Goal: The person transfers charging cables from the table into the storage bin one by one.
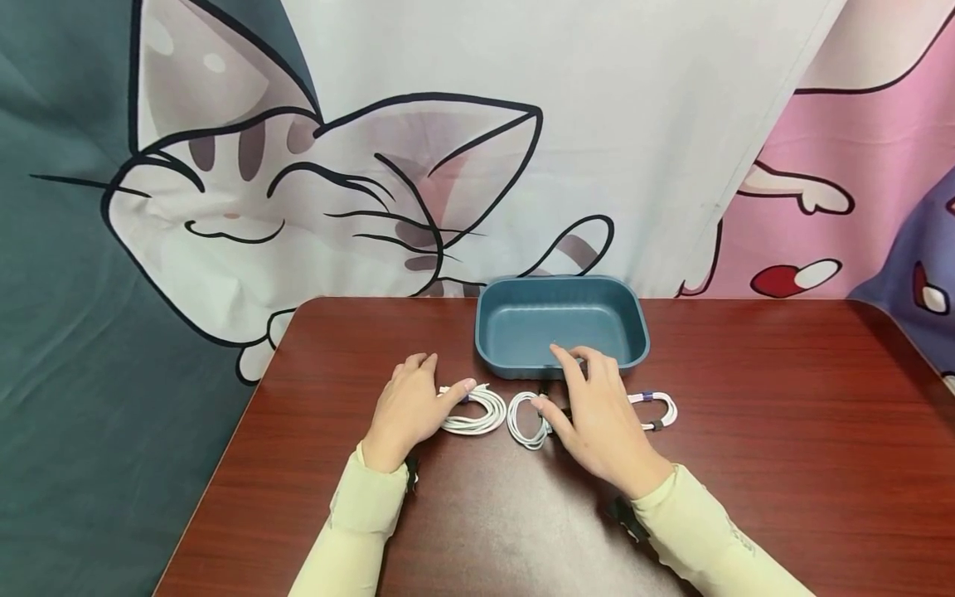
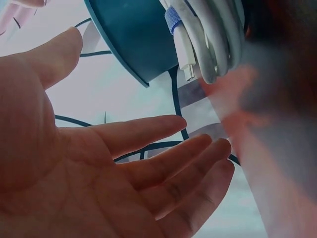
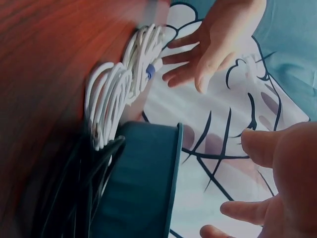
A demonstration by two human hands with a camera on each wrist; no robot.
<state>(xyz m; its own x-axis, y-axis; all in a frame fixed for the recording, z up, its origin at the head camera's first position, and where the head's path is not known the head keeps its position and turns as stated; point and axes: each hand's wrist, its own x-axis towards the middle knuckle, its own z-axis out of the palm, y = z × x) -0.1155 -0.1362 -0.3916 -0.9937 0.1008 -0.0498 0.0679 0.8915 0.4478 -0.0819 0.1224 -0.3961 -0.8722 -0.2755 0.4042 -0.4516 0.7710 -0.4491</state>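
Observation:
Both hands are empty, fingers relaxed. My left hand hovers by a coiled white cable with a blue tie, the thumb overlapping the coil in the head view. That cable's metal plug shows in the left wrist view. Over the middle of the row, my right hand spreads its thumb and fingers. Beneath it lies a black cable bundle, mostly hidden in the head view. A second white coil sits left of it; a white cable loop with blue and dark ties pokes out at right.
A blue-grey rectangular bin stands at the table's back edge, right behind the cables. Its visible floor is bare. The brown wooden table meets a cartoon-print curtain at the back.

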